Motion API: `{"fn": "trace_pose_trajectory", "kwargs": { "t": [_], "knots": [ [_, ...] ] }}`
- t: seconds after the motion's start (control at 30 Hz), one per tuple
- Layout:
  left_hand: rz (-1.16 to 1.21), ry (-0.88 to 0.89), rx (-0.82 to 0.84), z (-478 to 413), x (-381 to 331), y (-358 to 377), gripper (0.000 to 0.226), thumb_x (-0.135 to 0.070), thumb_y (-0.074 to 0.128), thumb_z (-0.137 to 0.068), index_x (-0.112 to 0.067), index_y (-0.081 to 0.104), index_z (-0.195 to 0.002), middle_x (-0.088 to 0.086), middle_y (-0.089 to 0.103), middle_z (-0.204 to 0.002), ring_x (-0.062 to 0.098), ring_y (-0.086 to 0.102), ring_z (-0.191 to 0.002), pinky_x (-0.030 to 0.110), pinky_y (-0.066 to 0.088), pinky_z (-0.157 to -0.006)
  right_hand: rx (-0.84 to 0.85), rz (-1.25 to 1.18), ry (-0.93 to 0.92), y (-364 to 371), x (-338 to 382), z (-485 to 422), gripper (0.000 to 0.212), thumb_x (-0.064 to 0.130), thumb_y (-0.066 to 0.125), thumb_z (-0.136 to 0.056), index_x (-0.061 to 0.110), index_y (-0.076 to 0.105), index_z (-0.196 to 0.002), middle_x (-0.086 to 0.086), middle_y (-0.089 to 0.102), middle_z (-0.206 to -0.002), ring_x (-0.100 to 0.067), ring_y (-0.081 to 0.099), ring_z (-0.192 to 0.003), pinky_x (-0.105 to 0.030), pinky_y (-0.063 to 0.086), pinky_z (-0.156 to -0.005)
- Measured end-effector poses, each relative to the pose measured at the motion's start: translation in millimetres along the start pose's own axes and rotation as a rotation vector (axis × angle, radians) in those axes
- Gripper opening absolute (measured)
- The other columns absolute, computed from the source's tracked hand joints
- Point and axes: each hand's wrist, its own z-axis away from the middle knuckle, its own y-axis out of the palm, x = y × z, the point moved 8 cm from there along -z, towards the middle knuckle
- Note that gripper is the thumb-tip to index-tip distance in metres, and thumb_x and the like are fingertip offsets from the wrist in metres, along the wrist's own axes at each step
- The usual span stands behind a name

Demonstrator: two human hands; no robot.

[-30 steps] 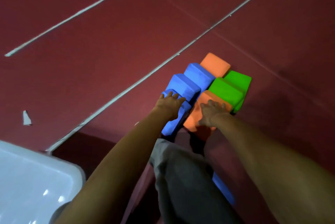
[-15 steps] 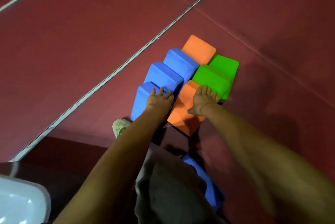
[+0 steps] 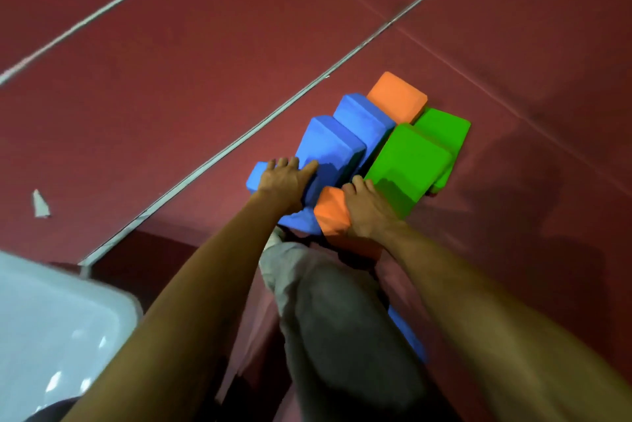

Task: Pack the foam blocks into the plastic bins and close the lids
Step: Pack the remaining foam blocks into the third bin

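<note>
Bare left hand (image 3: pixel 285 182) and right hand (image 3: pixel 367 211), bare forearms (image 3: pixel 191 302), one grey fabric trouser leg (image 3: pixel 342 326).
Both forearms are uncovered from the fingers back to the frame's lower edge. Between them, behind the fingers, the trouser leg is plain mid-grey cloth, paler and creased at its end nearest the fingers.

A dark red floor (image 3: pixel 164 107) fills the dimly lit view, crossed by pale diagonal lines (image 3: pixel 239 143), with a small white scrap (image 3: pixel 40 204) lying on it.
</note>
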Motion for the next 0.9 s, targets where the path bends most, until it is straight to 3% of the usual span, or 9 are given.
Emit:
{"fn": "trace_pose_trajectory", "kwargs": {
  "t": [0.07,0.33,0.6,0.9],
  "knots": [
    [0.023,-0.034,-0.047,20,14,-13,0.087,-0.032,0.075,-0.076,-0.027,0.028,-0.148,0.012,0.046,-0.134,0.035,0.046,-0.123,0.047,0.035,-0.104,-0.041,0.041,-0.038,-20,16,3,0.075,0.036,0.084,-0.061,0.013,0.045,-0.121,-0.009,0.040,-0.124,-0.033,0.045,-0.113,-0.046,0.046,-0.095],
    [0.100,-0.273,-0.181,141,89,-45,0.087,-0.039,0.082,-0.066,-0.031,0.036,-0.140,0.011,0.047,-0.125,0.034,0.044,-0.116,0.043,0.037,-0.095,-0.085,0.117,-0.368,-119,120,18,0.085,0.040,0.083,-0.059,0.013,0.042,-0.127,-0.010,0.040,-0.120,-0.035,0.047,-0.108,-0.046,0.046,-0.088],
    [0.124,-0.514,-0.300,321,180,-69,0.083,-0.049,0.079,-0.067,-0.032,0.040,-0.138,0.010,0.048,-0.118,0.034,0.044,-0.111,0.042,0.035,-0.092,-0.150,0.150,-0.649,-180,292,70,0.098,0.044,0.090,-0.056,0.018,0.039,-0.135,-0.007,0.036,-0.121,-0.032,0.043,-0.110,-0.049,0.044,-0.094],
    [0.177,-0.850,-0.392,568,250,-52,0.086,-0.055,0.080,-0.067,-0.037,0.040,-0.141,0.009,0.049,-0.121,0.033,0.043,-0.114,0.042,0.036,-0.096,-0.202,0.285,-0.987,-206,514,170,0.097,0.040,0.092,-0.057,0.022,0.038,-0.135,-0.006,0.038,-0.122,-0.030,0.047,-0.107,-0.045,0.046,-0.090]
  ]
}}
